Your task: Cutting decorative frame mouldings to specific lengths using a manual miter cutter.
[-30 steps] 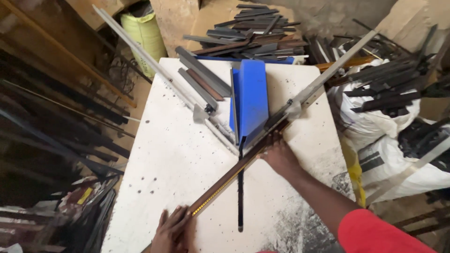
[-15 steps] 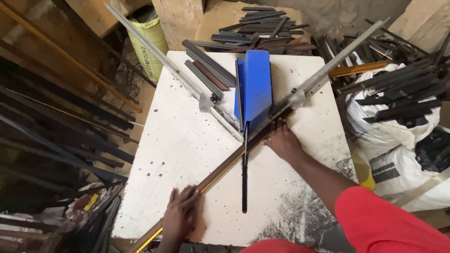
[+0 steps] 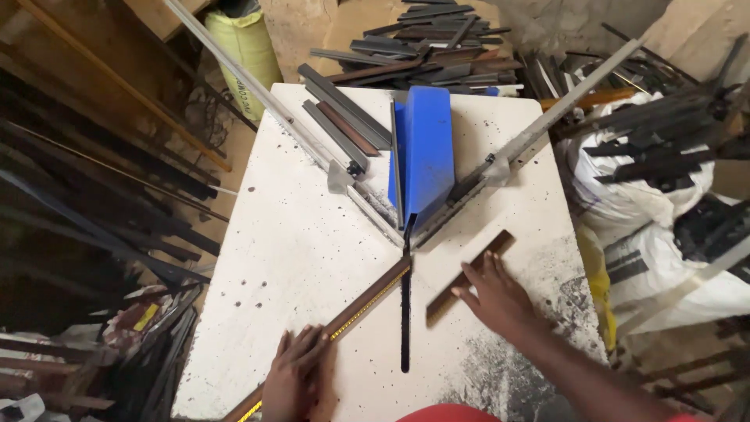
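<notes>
White table [image 3: 297, 258], brown strip [image 3: 469, 277] under right fingers [image 3: 478, 287]

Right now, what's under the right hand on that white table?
The right hand presses on a short brown strip lying flat on the white table. Both ends of the strip stick out; the middle part beneath the fingers is covered, so I can't see it.

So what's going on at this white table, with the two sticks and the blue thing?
A person leans over a white table with both hands down. The left hand presses on a long brown strip whose far end meets the slot in the tabletop. The right hand rests on a shorter brown piece, lying apart to the right. Behind them stands a blue blade guard between two angled metal rails.
</notes>
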